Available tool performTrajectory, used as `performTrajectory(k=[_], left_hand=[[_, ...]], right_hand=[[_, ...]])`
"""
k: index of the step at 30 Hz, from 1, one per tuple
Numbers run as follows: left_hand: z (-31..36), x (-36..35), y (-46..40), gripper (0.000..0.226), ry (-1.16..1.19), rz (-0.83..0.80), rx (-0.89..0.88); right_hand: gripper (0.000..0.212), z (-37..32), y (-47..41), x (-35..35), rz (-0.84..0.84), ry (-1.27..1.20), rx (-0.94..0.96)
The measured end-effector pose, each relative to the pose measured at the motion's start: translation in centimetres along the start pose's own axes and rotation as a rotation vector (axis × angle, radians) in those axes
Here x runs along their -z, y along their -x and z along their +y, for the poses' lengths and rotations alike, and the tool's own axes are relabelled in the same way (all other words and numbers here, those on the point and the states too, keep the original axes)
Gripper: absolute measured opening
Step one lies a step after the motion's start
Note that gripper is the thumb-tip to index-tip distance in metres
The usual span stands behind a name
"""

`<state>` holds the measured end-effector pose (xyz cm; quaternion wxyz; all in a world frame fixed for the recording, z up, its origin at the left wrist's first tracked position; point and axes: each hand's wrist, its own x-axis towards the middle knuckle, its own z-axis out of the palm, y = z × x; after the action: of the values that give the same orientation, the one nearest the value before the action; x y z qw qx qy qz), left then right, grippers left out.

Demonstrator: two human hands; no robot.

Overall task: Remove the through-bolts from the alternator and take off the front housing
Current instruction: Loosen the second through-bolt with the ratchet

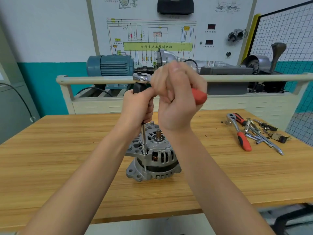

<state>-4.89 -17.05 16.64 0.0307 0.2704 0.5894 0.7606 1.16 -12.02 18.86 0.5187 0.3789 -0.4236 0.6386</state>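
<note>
The grey alternator (153, 160) stands upright on the wooden table (67, 163), shaft end up. A long socket driver (144, 141) stands vertically with its tip on a through-bolt at the front housing's left ear. My left hand (138, 106) grips the driver's black handle. My right hand (177, 100) grips a red-handled ratchet (199, 95) whose chrome head (141, 77) sits on top of the driver.
On the table's right side lie a second red-handled ratchet (239, 131), extension bars (264, 138) and small loose parts (277, 137). Behind the table stands a training rig with a blue motor (110, 65), a rail (94, 79) and a wiring diagram board.
</note>
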Motion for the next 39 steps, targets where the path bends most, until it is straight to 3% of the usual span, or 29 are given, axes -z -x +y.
performTrajectory(k=[3, 7, 10, 13, 17, 22, 26, 30, 34, 39], left_hand=[[-0.1, 0.3, 0.0, 0.053, -0.006, -0.053, 0.017], [0.6, 1.8, -0.4, 0.040, 0.028, -0.320, 0.079], [1.1, 2.3, -0.6, 0.032, 0.064, -0.469, 0.134], [1.0, 1.7, -0.6, 0.037, 0.112, -0.498, 0.145], [0.8, 1.0, -0.3, 0.052, 0.048, -0.321, 0.116], [0.4, -0.3, -0.1, 0.044, 0.002, 0.004, 0.032], [0.3, -0.7, 0.0, 0.039, -0.031, 0.046, 0.005], [0.5, 0.7, -0.2, 0.031, 0.003, -0.185, 0.032], [0.9, 2.1, -0.5, 0.035, 0.024, -0.489, 0.078], [0.9, 1.7, -0.5, 0.041, 0.075, -0.519, 0.133]], right_hand=[[0.037, 0.1, -0.4, 0.1, 0.037, -0.060, -0.073], [0.054, 0.1, -2.1, 1.9, 0.085, -0.400, -0.330], [0.050, 0.6, -2.9, 3.4, 0.260, -0.667, -0.531], [0.048, 1.2, -3.2, 4.1, 0.410, -0.804, -0.589], [0.046, 0.8, -2.8, 3.3, 0.395, -0.727, -0.510], [0.050, -0.1, -1.0, 1.6, 0.107, -0.359, -0.244], [0.039, -0.4, 0.0, 0.3, 0.033, -0.086, -0.063], [0.047, -0.1, -0.9, 0.9, 0.047, -0.252, -0.166], [0.050, 0.3, -2.7, 3.2, 0.170, -0.625, -0.458], [0.046, 1.1, -3.4, 4.4, 0.397, -0.807, -0.596]])
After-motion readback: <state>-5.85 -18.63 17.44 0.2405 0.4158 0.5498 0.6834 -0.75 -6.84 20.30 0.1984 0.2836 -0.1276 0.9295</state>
